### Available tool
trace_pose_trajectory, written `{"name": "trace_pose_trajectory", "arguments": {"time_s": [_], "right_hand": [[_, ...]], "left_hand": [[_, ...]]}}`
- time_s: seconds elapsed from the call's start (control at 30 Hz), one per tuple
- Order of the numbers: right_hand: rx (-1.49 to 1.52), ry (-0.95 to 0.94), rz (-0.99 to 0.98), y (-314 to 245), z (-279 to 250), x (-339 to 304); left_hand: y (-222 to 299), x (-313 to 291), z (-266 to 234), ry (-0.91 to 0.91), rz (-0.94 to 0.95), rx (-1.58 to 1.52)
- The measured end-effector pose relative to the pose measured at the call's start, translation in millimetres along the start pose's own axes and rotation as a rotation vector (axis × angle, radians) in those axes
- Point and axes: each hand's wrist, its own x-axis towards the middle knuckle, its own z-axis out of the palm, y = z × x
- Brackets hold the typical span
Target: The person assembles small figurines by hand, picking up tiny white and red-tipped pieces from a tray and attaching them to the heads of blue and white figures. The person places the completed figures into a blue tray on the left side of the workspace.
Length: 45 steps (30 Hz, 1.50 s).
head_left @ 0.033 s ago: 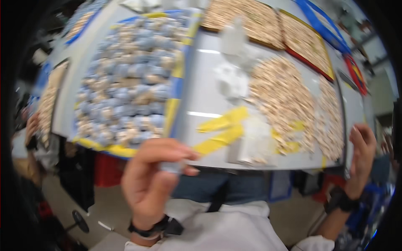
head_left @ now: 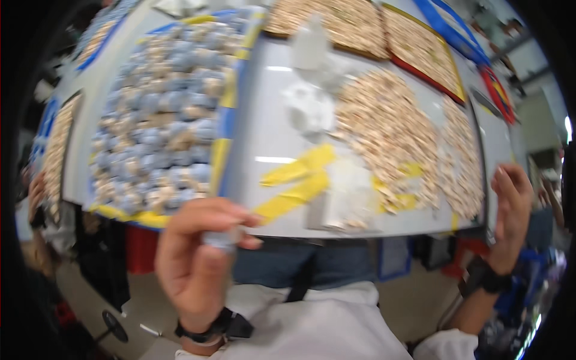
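Observation:
My left hand [head_left: 195, 258] is raised in front of the table's near edge, fingers and thumb closed on a small pale blue-grey piece [head_left: 219, 241] whose exact kind is blurred. Just beyond it lies a blue-and-yellow-edged tray [head_left: 135, 217] full of rounded blue and beige pieces, some looking like the held one. My right hand [head_left: 510, 207] hovers by the table's right end with its fingers loosely bent and partly apart; nothing shows in it. Yellow tape strips [head_left: 294, 195] lie on the table close to my left fingertips.
A heap of small beige chips [head_left: 387, 138] spreads over the grey table [head_left: 267, 126]. Left of it are a whitish bottle [head_left: 309, 45] and a white lumpy item [head_left: 309, 108]. Filled trays [head_left: 426, 45] stand at the back. Another person's hand [head_left: 37, 189] shows far left.
The whole view has shifted, so the table and its contents sit further left. My left hand still grips the small piece; my right hand looks much the same.

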Motion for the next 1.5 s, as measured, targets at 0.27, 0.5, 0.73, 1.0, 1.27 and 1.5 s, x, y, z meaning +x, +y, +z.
{"name": "trace_pose_trajectory", "arguments": {"time_s": [0.27, 0.5, 0.73, 1.0, 1.27, 1.5], "right_hand": [[0.378, -0.135, -0.052, -12.8, 5.7, -10.2], [0.257, -0.234, -0.113, -38.7, 48.4, -10.5], [-0.243, -0.476, -0.348, -59.9, 122.7, -22.7], [-0.666, -0.550, -0.663, -71.0, 157.4, -26.9], [-0.656, -0.504, -0.725, -68.5, 161.7, -31.6], [-0.330, -0.629, -0.549, -70.9, 131.7, -52.1]], "left_hand": [[-14.8, -0.6, 22.8, -0.049, -0.005, 0.040], [-21.7, -5.9, 35.1, -0.110, -0.045, -0.142], [-36.6, 4.8, 18.6, -0.421, 0.101, 0.003], [-29.3, 3.1, 17.6, -0.358, -0.031, 0.006], [-37.1, 9.4, 17.1, -0.472, 0.096, -0.002], [-18.8, 0.9, 29.5, -0.454, -0.192, -0.130]]}}
